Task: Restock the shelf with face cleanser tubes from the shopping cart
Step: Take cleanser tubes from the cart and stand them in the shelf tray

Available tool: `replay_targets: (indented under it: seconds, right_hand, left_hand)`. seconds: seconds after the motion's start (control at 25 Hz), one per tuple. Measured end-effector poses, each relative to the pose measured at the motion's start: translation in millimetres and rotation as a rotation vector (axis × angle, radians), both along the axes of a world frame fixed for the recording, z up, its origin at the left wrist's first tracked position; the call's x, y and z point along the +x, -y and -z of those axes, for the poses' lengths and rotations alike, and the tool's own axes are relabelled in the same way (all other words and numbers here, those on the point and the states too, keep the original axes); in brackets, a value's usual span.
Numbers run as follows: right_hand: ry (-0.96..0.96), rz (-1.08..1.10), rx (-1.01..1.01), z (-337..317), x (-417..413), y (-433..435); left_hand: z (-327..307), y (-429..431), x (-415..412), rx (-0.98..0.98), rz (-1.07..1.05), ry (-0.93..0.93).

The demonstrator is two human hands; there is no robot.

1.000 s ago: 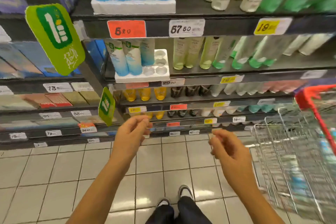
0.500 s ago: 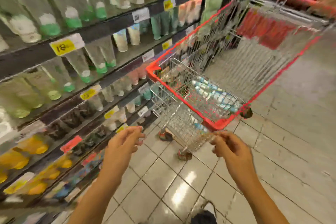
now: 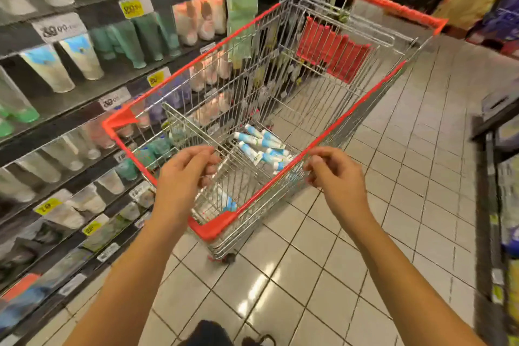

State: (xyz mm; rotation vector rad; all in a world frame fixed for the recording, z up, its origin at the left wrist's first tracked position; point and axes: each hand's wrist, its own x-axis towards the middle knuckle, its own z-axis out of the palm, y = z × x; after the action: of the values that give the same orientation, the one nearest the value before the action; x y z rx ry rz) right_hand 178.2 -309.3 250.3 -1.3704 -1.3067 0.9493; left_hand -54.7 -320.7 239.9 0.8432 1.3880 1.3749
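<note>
A wire shopping cart (image 3: 331, 132) with red rim trim stands in the aisle in front of me. Several white-and-blue face cleanser tubes (image 3: 261, 147) lie in a heap on its bottom, and one more tube (image 3: 229, 203) lies near the cart's near corner. My left hand (image 3: 184, 174) hovers over the cart's near end, fingers loosely curled, holding nothing. My right hand (image 3: 335, 173) hangs just outside the cart's right rim, fingers loosely curled and empty. The shelf (image 3: 84, 98) with rows of upright tubes runs along my left.
A red folding child seat (image 3: 332, 50) sits at the cart's far end. Tiled floor (image 3: 393, 177) stretches to the right of the cart. Another dark rack (image 3: 500, 177) stands at the right edge. My shoes show at the bottom.
My view has swung from the shelf to the right, onto the cart, and closer to it. Both hands have stayed raised and empty, now reaching over the cart's near end.
</note>
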Motion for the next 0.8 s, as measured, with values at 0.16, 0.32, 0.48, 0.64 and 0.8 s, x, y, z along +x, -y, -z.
replay_targets:
  seconds: [0.16,0.32,0.48,0.64,0.8]
  right_hand:
    - [0.106,-0.027,-0.01,-6,31,-81]
    - [0.251,-0.071,-0.02,-7,40,-186]
    - [0.366,-0.141,-0.048,9,37,-295]
    - [0.526,-0.306,-0.203,53,30,-370]
    - [0.626,-0.476,-0.358,113,21,-429]
  left_hand:
    - [-14,-64,33,0.027,-0.001,-0.028]
    - [-12,-152,45,0.0,0.025,-0.06]
    - [16,-247,58,-0.082,0.006,-0.027]
    - [67,-308,62,-0.304,-0.044,-0.018]
    - [140,-340,47,-0.547,-0.142,-0.032]
